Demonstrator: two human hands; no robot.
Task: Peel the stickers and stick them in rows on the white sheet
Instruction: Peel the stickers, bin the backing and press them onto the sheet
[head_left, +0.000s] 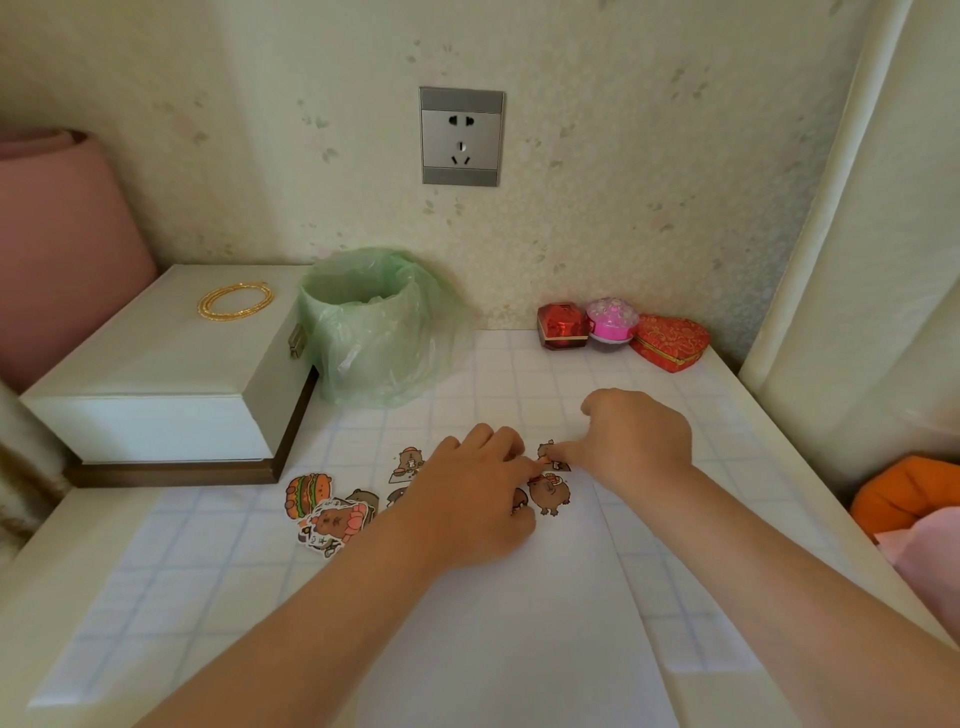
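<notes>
White sheet (519, 634): on the grid mat (208, 571), from the table's (67, 561) near edge toward its middle.
Left hand (475, 501): knuckles up over the sheet's far end, fingers curled.
Right hand (634, 441): just beside the left, fingers curled.
Small sticker (551, 453): at the sheet's far end, touched by fingertips of both hands; pinched or pressed, cannot tell.
Capybara sticker (549, 496): flat on the sheet, just nearer.
Loose stickers (327, 514): piled on the mat, left of the hands.
Lined bin (374, 327): far, beside a white box (156, 374) at the left edge.
Trinket boxes (621, 330): far right corner.
</notes>
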